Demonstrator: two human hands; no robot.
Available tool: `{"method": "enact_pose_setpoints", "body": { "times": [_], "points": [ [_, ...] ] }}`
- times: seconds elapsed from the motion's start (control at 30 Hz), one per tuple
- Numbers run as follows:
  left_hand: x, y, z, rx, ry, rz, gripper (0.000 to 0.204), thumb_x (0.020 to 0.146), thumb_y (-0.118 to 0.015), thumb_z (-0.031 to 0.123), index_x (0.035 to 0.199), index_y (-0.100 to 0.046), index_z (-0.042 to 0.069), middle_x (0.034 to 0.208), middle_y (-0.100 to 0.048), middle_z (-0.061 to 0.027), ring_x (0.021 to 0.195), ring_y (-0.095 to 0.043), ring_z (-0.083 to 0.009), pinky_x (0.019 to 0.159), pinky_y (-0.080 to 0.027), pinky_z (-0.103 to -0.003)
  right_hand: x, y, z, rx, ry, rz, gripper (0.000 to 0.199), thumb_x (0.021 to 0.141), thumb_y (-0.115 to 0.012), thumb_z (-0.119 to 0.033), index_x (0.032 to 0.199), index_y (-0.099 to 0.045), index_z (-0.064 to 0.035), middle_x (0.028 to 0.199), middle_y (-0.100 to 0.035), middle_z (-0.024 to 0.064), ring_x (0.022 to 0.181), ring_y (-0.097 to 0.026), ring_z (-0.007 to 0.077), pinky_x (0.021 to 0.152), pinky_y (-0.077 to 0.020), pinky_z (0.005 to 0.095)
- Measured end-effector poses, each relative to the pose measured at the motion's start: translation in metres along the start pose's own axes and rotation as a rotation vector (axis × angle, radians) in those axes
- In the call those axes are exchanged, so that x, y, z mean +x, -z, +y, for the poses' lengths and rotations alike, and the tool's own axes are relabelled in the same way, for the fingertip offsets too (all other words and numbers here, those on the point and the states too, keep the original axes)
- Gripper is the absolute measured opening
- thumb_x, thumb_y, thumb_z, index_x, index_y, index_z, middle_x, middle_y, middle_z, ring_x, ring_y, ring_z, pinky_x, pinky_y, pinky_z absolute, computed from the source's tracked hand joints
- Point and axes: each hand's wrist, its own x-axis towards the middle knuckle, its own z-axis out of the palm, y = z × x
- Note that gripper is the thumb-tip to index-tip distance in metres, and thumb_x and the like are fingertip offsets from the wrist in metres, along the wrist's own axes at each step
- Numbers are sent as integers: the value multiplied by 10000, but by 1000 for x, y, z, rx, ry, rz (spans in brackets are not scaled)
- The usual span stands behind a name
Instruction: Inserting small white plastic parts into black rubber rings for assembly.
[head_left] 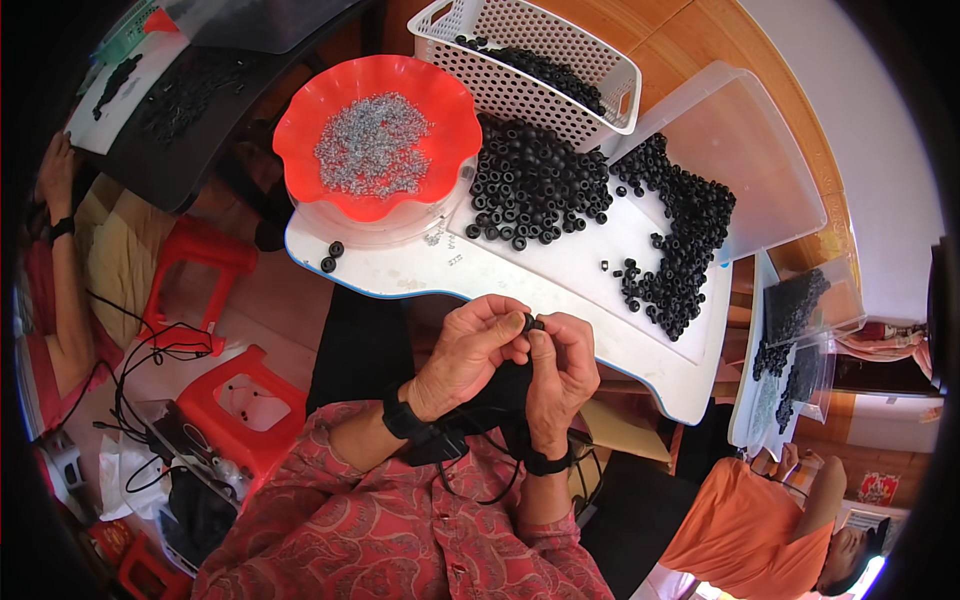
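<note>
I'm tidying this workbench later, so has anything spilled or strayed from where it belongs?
Yes. Two black rings lie alone near the white board's left edge, apart from the main ring pile. A few small metal bits lie scattered on the board just outside the red bowl.

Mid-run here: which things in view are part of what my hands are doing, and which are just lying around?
In use:
left hand and right hand, pinching one small black ring
black ring pile on the white board
red bowl of small metal bits
white basket

Lying about:
red stools
cables on the floor
clear lid
</note>
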Motion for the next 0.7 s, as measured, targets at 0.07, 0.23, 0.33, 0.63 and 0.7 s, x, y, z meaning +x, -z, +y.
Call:
{"method": "enact_pose_setpoints", "body": {
  "times": [0.07,0.23,0.33,0.63,0.7],
  "points": [
    [0,0,-1,-7,-16,11,155,956,-624,118,1080,-619,26,915,-649,-47,753,-619,-112,676,-534,-253,0,1,-1,-13,16,-13,117,865,-681,29,975,-651,0,959,-614,77,851,-595,146,719,-492,257],
    [-1,2,-3,-4,-27,12,149,946,-640,120,1062,-637,26,917,-652,-48,760,-623,-116,678,-540,-254,1,4,0,-67,60,-23,138,840,-696,43,964,-656,-4,932,-637,90,823,-620,170,704,-501,269],
    [-2,3,0,71,-38,53,153,939,-651,115,1052,-652,11,916,-659,-50,755,-628,-103,663,-554,-245,4,5,-2,-183,153,-63,160,816,-704,55,956,-657,-6,915,-645,107,796,-635,201,693,-508,286],
    [-12,-10,22,443,-78,116,236,938,-652,98,1126,-664,-44,918,-693,-88,762,-670,-110,690,-588,-248,10,4,-15,-337,288,-159,201,798,-676,87,967,-634,-12,886,-628,128,765,-638,267,666,-519,331],
    [-14,-12,26,479,-70,114,249,939,-651,101,1136,-660,-51,933,-699,-99,774,-675,-115,698,-588,-249,9,3,-17,-365,291,-182,209,798,-668,91,975,-628,-11,885,-621,134,765,-635,277,658,-520,342]
  ]
}}
